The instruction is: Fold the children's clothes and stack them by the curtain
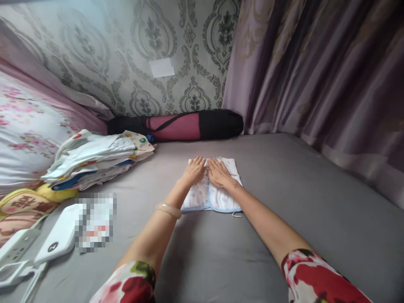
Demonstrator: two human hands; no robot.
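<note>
A small white garment with pale blue trim point(217, 201) lies folded on the grey bed sheet point(284, 193). Both my hands rest flat on top of it, side by side. My left hand point(195, 169) presses its left half with fingers stretched out, a pale bangle point(168, 210) on that wrist. My right hand point(220, 172) lies on the right half, fingers also extended and touching the left hand. Neither hand grips anything.
A stack of folded small clothes point(97, 158) sits to the left. A rolled pink and black mat bag point(189, 125) lies against the patterned wall. A floral pillow point(28, 130), a white power bank point(58, 240) and a power strip point(15, 248) are at left. Purple curtains point(322, 75) hang on the right.
</note>
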